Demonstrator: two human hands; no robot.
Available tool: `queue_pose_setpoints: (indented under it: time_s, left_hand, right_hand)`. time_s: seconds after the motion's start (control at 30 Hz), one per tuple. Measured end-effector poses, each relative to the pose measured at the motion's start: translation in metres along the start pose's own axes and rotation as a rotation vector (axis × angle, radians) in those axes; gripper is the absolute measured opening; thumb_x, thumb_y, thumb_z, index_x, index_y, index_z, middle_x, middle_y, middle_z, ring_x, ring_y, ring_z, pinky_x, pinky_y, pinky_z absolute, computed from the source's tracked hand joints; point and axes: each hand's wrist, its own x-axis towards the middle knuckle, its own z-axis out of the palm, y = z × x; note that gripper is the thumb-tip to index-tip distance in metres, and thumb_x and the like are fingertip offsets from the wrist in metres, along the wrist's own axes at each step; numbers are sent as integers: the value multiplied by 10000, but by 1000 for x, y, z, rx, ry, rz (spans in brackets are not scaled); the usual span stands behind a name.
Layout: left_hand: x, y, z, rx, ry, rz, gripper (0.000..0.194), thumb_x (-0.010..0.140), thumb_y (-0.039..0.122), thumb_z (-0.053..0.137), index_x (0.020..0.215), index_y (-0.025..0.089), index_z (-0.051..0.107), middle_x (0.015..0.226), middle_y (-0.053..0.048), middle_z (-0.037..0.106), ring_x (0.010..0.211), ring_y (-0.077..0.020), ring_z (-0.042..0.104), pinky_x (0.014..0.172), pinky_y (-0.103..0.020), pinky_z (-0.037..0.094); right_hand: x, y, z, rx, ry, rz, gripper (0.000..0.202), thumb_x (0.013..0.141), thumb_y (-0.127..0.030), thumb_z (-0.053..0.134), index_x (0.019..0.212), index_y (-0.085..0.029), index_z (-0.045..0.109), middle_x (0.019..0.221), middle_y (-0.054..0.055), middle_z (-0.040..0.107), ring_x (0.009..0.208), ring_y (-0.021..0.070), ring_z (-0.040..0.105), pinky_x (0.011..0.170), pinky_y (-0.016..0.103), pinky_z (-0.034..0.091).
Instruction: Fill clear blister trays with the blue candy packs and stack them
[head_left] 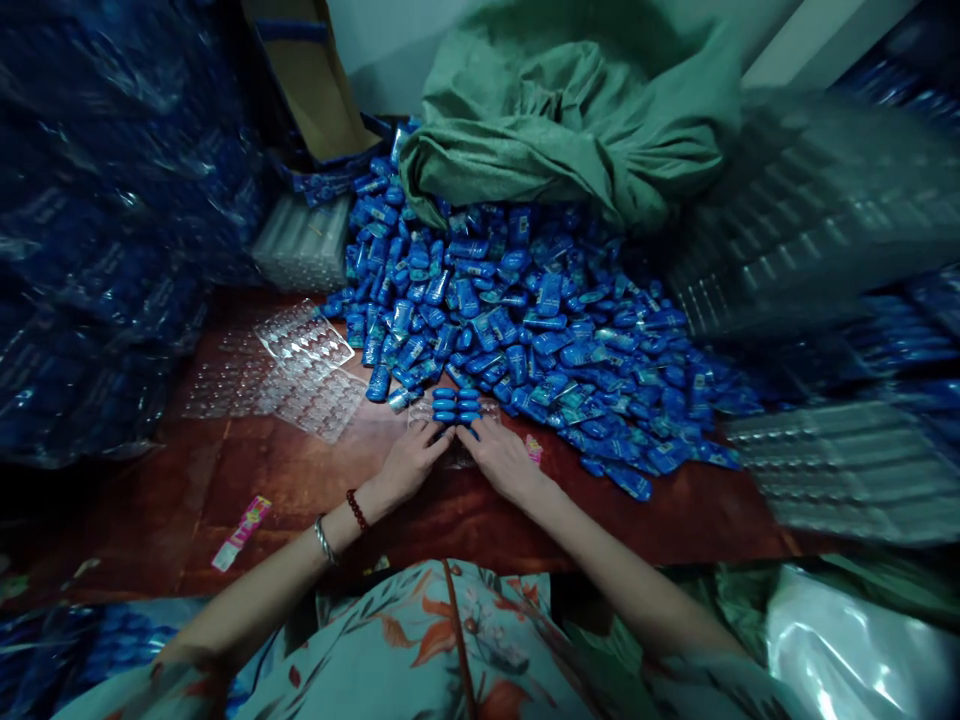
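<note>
A clear plastic blister tray [489,409] lies in front of me on the table, with two short columns of small blue packets [445,405] set in it. My left hand [411,458] is at the near end of the left column, its fingers closed on a blue packet that they partly hide. Beside it, my right hand [496,455] grips another blue packet at the near end of the right column. The fingertips of both hands almost meet. Just beyond the tray spreads a large heap of loose blue packets [517,310].
Empty clear trays [304,340] overlap on the red-brown table [300,510] at left. A green sack [570,130] rests over the heap's back. Stacked clear trays [855,470] stand at right, wrapped blue bundles [97,250] at left. A pink strip [241,533] lies near the front.
</note>
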Motion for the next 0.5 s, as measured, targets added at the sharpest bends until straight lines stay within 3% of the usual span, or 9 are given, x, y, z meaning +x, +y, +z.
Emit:
queue_pose_setpoints:
  time_s: [0.1, 0.17, 0.23, 0.3, 0.4, 0.5]
  left_hand:
    - [-3, -5, -8, -37, 107, -130, 339, 911, 190, 458, 1242, 219, 526, 1183, -126, 508, 1064, -215, 523, 842, -379, 499]
    - [-2, -16, -13, -64, 195, -282, 344, 913, 176, 441, 1245, 222, 519, 1155, -113, 513, 1050, -200, 526, 866, -369, 489]
    - [6, -32, -14, -31, 200, -407, 319, 911, 165, 428, 1211, 188, 534, 1098, -112, 540, 1025, -208, 531, 880, -385, 478]
    - [19, -50, -13, 40, 76, -480, 309, 889, 147, 445, 1184, 145, 537, 1071, -130, 559, 1024, -236, 535, 882, -411, 465]
    - [38, -65, -8, 82, -143, -541, 370, 827, 28, 420, 1183, 86, 504, 1011, -149, 590, 960, -240, 575, 832, -391, 473]
    - [43, -65, -9, 33, -147, -529, 463, 784, -21, 418, 1233, 87, 452, 1011, -138, 602, 919, -220, 597, 805, -350, 479]
  right_hand:
    - [-21, 4, 14, 147, 246, 107, 334, 933, -186, 437, 1257, -180, 519, 1107, 106, 623, 986, 190, 597, 779, 288, 508]
    - [-35, 12, 18, 245, 425, 214, 354, 937, -157, 398, 1269, -199, 511, 1182, 103, 595, 1061, 174, 573, 862, 286, 490]
    - [-41, 26, 15, 258, 517, 343, 367, 920, -113, 375, 1232, -205, 544, 1158, 95, 602, 1069, 181, 556, 894, 304, 475]
    - [-38, 47, 9, 159, 477, 445, 403, 874, -66, 390, 1214, -198, 563, 1157, 111, 593, 1048, 223, 534, 856, 352, 479]
    - [-24, 80, 0, -60, 289, 464, 520, 776, 1, 423, 1234, -207, 555, 1239, 139, 544, 993, 268, 506, 747, 385, 469]
    - [-16, 100, -4, -161, 209, 402, 501, 763, -3, 428, 1194, -208, 579, 1210, 149, 564, 919, 261, 503, 700, 379, 446]
